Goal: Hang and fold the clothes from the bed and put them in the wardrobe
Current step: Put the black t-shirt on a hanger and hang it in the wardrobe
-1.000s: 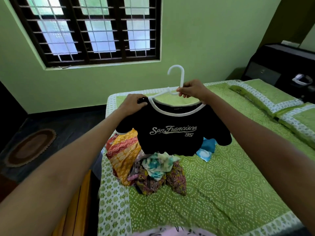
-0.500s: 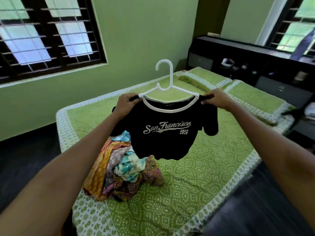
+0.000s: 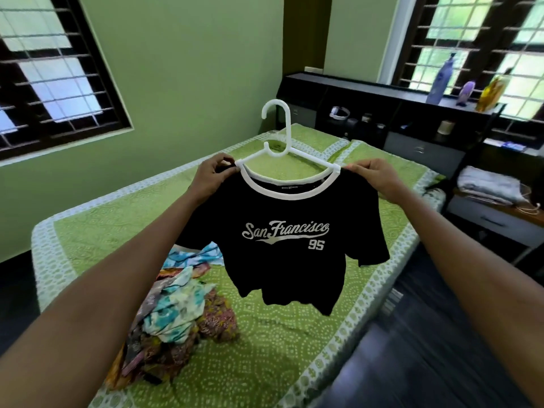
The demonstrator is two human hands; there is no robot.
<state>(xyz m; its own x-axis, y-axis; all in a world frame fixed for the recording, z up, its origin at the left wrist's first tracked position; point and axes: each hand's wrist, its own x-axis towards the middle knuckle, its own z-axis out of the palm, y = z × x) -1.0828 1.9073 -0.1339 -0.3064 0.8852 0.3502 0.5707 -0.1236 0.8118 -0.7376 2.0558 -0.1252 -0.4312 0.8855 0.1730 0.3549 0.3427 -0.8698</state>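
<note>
A black T-shirt (image 3: 282,254) with a white collar and "San Francisco 95" lettering hangs on a white plastic hanger (image 3: 279,134), held up in the air over the bed (image 3: 88,225). My left hand (image 3: 213,176) pinches the shirt's left shoulder at the hanger's end. At the opposite end my right hand (image 3: 372,176) pinches the right shoulder. A heap of colourful patterned clothes (image 3: 173,313) lies on the green bedspread below the shirt, at the near left.
A dark headboard unit (image 3: 368,113) with shelves and small items runs behind the bed. Bottles (image 3: 441,81) stand on its top by a barred window. Folded white cloth (image 3: 488,184) lies on a side table at the right. Dark floor borders the bed's right side.
My right hand left the hanger's neck and took the shirt's right shoulder. The view has swung right, bringing the headboard unit and second window into sight; the shirt stays held up.
</note>
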